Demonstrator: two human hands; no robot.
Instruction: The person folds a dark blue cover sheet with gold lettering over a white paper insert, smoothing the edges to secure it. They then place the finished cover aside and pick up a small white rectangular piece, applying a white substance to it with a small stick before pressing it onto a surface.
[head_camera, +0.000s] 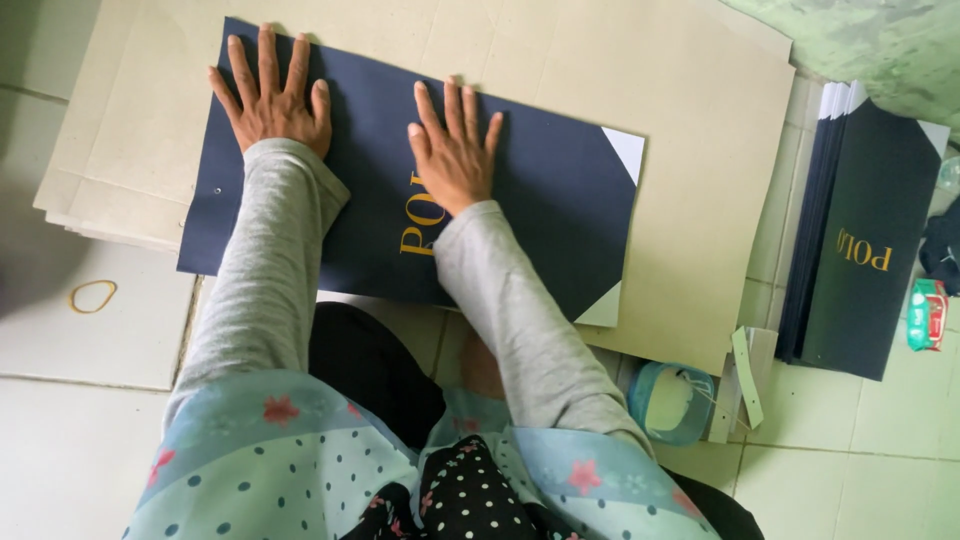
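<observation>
Pale floor tiles (90, 350) carry everything I see from this head camera, and on them lies a stack of large beige cardboard sheets (690, 200). At the centre of that stack rests the dark navy flat paper sheet with gold lettering and white folded corners (560, 210), lying slightly tilted, its near edge overhanging the cardboard toward me. My left hand (272, 95) presses flat on the sheet's 10 o'clock corner, fingers spread, gripping nothing. My right hand (455, 150) lies flat near the sheet's middle, just past the gold lettering, fingers likewise extended and released. Both grey sleeves (270, 270) run back toward 6 o'clock.

Outward at 3 o'clock, a stack of matching navy folded sheets (860, 240) stands apart on the tiles beside the cardboard. At 5 o'clock from the sheet, a small round teal container (672, 403) sits on the floor, with a pale green strip (745, 375) just beside it. A small red and green packet (928, 313) lies at the far 3 o'clock edge. At 8 o'clock, a yellow rubber band (92, 296) lies alone on a tile, well apart.
</observation>
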